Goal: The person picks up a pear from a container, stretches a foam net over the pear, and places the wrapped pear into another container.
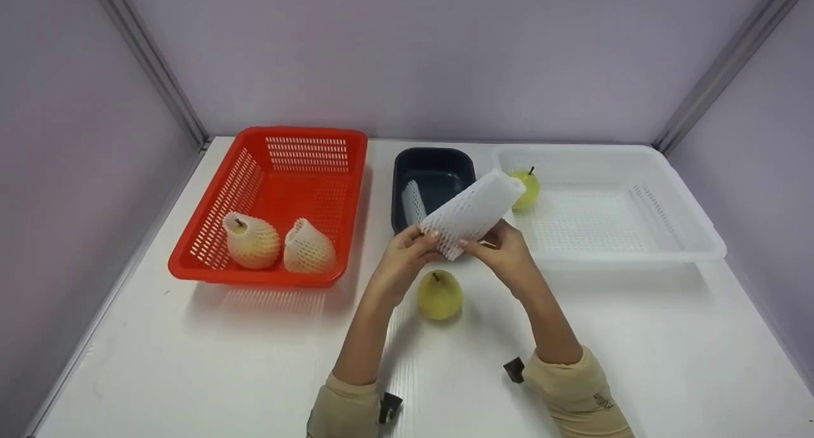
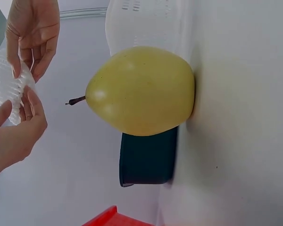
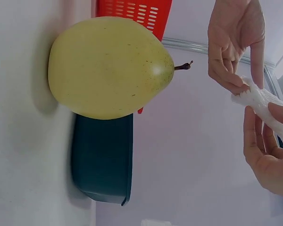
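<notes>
Both hands hold a white foam net sleeve (image 1: 474, 212) in the air, over the near right part of the dark blue bin. My left hand (image 1: 404, 260) pinches its lower left end between thumb and fingers. My right hand (image 1: 505, 253) pinches its near edge, thumb on top. The sleeve looks flattened and tilts up to the right. Below the hands a bare yellow-green pear (image 1: 440, 295) stands on the table, stem up; it fills much of both wrist views, where the pear (image 2: 144, 90) appears sideways. Another foam net (image 1: 413, 201) lies in the dark blue bin (image 1: 439, 161).
A red basket (image 1: 267, 274) at the left holds two pears in foam nets, a left one (image 1: 252, 242) and a right one (image 1: 310, 247). At the right, a white basket (image 1: 687, 234) holds a bare pear (image 1: 527, 190) by its left wall. Panels enclose the table (image 1: 254, 374).
</notes>
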The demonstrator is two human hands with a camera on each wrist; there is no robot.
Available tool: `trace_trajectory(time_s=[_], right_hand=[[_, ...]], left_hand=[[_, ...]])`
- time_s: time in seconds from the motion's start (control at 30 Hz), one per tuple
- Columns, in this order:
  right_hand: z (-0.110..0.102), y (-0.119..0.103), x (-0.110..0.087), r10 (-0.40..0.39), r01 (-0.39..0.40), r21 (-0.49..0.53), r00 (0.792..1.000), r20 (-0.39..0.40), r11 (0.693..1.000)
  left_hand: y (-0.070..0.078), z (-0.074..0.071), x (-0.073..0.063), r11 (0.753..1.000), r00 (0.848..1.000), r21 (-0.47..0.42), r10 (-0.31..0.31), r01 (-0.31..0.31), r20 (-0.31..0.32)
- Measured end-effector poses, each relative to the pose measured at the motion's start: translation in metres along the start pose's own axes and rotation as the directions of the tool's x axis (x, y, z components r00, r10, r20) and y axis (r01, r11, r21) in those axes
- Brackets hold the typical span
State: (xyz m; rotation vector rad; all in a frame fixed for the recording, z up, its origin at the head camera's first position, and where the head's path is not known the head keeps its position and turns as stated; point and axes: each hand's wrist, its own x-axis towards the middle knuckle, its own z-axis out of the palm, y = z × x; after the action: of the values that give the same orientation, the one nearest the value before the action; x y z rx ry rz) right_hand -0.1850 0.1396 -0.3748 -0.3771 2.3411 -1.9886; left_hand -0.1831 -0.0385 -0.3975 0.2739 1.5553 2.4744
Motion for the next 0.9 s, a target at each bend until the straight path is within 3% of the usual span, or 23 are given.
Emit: trace_trajectory(time_s=[0.23, 0.43, 0.57, 0.73, 0.9], right_hand=[[-0.004, 0.003, -0.001, 0.041, -0.048, 0.112, 0.997, 0.065, 0.993], [-0.01, 0.004, 0.0, -0.007, -0.02, 0.201, 0.992, 0.13, 0.979], [-0.01, 0.004, 0.001, -0.024, -0.005, 0.252, 0.994, 0.11, 0.968], [-0.008, 0.003, 0.002, 0.034, -0.051, 0.299, 0.998, 0.061, 0.953], [-0.003, 0.006, 0.001, 0.106, -0.12, 0.236, 0.992, 0.072, 0.964]], left_hand=[[0.0, 0.002, 0.0, 0.991, 1.0, -0.134, -0.028, 0.029, 0.009], [0.001, 0.003, 0.002, 0.985, 0.999, -0.163, -0.05, 0.048, -0.007], [0.001, 0.003, 0.002, 0.986, 0.999, -0.164, -0.041, 0.04, -0.003], [0.001, 0.004, 0.001, 0.981, 0.999, -0.189, -0.043, 0.047, 0.023], [0.0, 0.004, -0.001, 0.977, 0.993, -0.203, -0.047, 0.068, 0.106]])
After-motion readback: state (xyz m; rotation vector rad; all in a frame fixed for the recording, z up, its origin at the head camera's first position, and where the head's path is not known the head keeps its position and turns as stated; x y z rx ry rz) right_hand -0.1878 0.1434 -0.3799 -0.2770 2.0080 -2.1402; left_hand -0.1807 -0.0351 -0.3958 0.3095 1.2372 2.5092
